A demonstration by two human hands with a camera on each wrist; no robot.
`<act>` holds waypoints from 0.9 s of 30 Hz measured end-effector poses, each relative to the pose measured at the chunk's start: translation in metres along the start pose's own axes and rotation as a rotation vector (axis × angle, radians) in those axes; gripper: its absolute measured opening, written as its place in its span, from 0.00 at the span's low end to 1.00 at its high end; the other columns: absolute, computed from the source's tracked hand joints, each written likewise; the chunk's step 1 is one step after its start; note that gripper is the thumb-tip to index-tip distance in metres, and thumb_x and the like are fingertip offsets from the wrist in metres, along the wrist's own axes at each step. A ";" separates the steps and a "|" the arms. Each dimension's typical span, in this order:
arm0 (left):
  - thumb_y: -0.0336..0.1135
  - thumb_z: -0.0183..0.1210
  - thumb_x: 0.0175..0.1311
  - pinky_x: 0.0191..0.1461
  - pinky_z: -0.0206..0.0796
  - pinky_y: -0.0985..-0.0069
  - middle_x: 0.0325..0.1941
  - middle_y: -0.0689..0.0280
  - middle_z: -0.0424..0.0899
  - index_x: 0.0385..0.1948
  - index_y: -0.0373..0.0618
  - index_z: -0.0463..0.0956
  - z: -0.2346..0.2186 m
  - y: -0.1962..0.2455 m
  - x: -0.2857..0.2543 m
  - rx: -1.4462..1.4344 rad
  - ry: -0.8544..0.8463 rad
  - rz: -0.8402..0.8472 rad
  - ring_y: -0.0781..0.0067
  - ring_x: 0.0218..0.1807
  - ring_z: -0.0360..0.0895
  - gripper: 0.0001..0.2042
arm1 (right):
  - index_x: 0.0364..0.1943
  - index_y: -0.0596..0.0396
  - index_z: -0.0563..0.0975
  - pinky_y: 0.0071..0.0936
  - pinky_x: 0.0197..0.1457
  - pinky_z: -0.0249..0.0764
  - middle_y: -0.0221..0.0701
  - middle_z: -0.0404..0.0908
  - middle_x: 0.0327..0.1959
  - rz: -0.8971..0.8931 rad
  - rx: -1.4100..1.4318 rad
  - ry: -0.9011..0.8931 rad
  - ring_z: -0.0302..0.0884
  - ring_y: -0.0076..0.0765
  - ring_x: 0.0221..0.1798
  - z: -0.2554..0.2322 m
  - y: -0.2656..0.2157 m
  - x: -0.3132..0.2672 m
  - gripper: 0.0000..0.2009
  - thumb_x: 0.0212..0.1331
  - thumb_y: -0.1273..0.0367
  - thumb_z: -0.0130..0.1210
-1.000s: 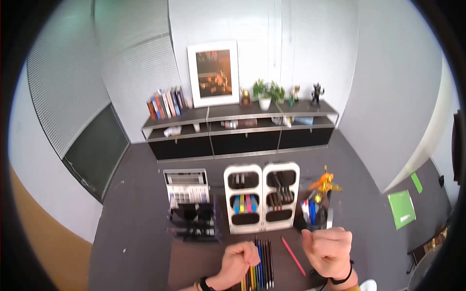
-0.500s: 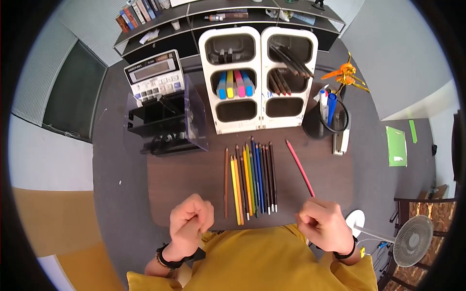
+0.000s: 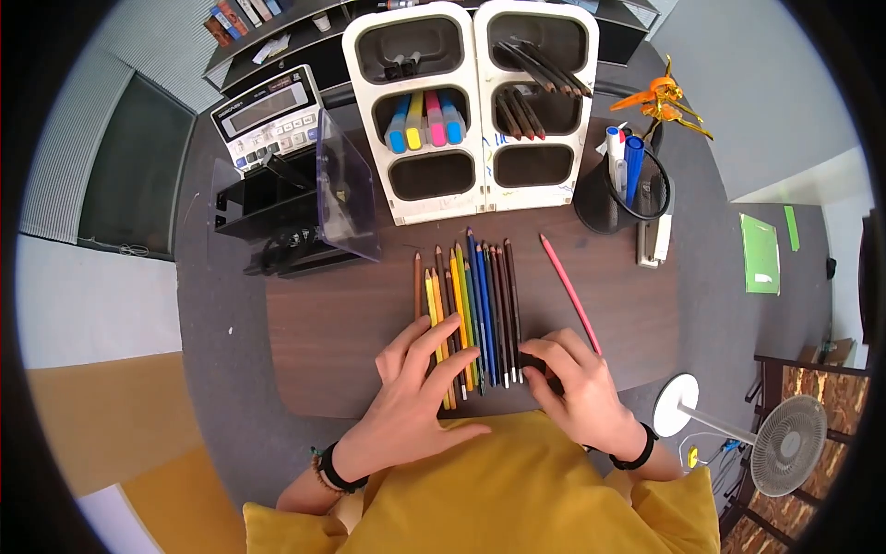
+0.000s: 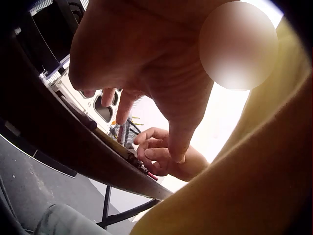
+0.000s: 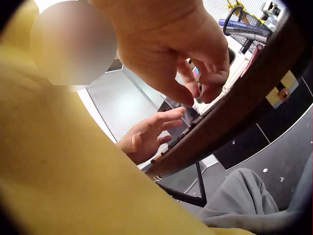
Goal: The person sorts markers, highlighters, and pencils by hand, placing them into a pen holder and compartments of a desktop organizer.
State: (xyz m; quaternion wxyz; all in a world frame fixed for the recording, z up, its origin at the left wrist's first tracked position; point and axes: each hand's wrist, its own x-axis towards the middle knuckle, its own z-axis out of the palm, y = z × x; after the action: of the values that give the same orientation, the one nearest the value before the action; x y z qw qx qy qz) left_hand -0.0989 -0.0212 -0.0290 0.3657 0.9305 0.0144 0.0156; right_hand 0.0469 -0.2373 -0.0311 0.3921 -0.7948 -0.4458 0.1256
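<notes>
Pencils point(image 3: 484, 305) under fingers point(image 3: 432, 343), calculator point(image 3: 269, 118) head-view only

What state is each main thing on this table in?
Pencil row: lying side by side
Pink pencil: lying apart, slanted
White organizer: upright, partly filled
Mesh cup: upright, holding pens
Calculator: tilted up, display unclear
Clear organizer: upright, contents unclear
Orange figure: raised, base hidden

The pencils point(image 3: 484, 305) are yellow, green, blue and brown, another pencil point(image 3: 570, 294) pink.
</notes>
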 end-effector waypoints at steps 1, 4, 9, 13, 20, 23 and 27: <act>0.52 0.83 0.46 0.79 0.47 0.45 0.82 0.55 0.59 0.67 0.49 0.73 0.002 -0.001 0.001 0.039 0.001 0.008 0.40 0.80 0.52 0.44 | 0.54 0.57 0.80 0.40 0.34 0.80 0.39 0.77 0.42 0.006 0.007 -0.001 0.81 0.44 0.30 0.001 -0.001 0.003 0.15 0.62 0.78 0.63; 0.51 0.84 0.44 0.79 0.47 0.46 0.81 0.56 0.60 0.62 0.51 0.77 0.002 -0.004 0.006 0.071 0.013 0.021 0.39 0.80 0.52 0.40 | 0.58 0.55 0.81 0.39 0.33 0.80 0.36 0.75 0.44 0.021 -0.050 -0.072 0.81 0.40 0.31 0.002 -0.003 0.008 0.19 0.62 0.76 0.65; 0.45 0.83 0.45 0.77 0.46 0.47 0.81 0.56 0.63 0.52 0.54 0.82 -0.004 -0.003 0.000 0.093 0.013 -0.006 0.39 0.80 0.53 0.30 | 0.59 0.54 0.81 0.40 0.33 0.79 0.36 0.74 0.44 0.008 -0.061 -0.066 0.81 0.42 0.32 0.007 0.004 0.008 0.20 0.61 0.74 0.66; 0.40 0.81 0.46 0.73 0.48 0.48 0.80 0.60 0.66 0.45 0.57 0.85 -0.004 -0.004 -0.004 0.207 -0.012 0.003 0.41 0.80 0.53 0.22 | 0.58 0.55 0.80 0.41 0.34 0.79 0.37 0.75 0.44 -0.010 -0.065 -0.035 0.81 0.44 0.32 0.010 0.007 0.010 0.20 0.61 0.74 0.66; 0.39 0.77 0.50 0.61 0.51 0.53 0.80 0.68 0.69 0.43 0.59 0.87 0.001 -0.007 -0.013 0.344 0.014 0.169 0.47 0.79 0.56 0.16 | 0.56 0.56 0.80 0.41 0.34 0.78 0.38 0.76 0.42 -0.017 -0.044 0.006 0.80 0.47 0.32 0.012 0.011 0.010 0.18 0.61 0.75 0.66; 0.40 0.76 0.52 0.59 0.50 0.56 0.79 0.71 0.72 0.43 0.61 0.89 0.004 -0.009 -0.020 0.386 -0.005 0.226 0.52 0.79 0.58 0.15 | 0.55 0.56 0.80 0.41 0.34 0.78 0.38 0.76 0.41 -0.014 -0.027 0.015 0.80 0.47 0.32 0.012 0.012 0.009 0.18 0.60 0.76 0.66; 0.41 0.71 0.58 0.61 0.50 0.62 0.77 0.76 0.74 0.42 0.64 0.89 0.008 -0.010 -0.028 0.506 0.003 0.325 0.59 0.77 0.60 0.10 | 0.54 0.57 0.80 0.41 0.34 0.78 0.38 0.77 0.41 0.016 0.005 0.009 0.80 0.47 0.32 0.012 0.013 0.007 0.17 0.60 0.77 0.66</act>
State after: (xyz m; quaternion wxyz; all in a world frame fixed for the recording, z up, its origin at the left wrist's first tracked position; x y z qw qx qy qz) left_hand -0.1266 -0.0203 -0.0425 0.1150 0.9822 -0.1308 0.0711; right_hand 0.0524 -0.2290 -0.0479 0.3952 -0.7980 -0.4371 0.1263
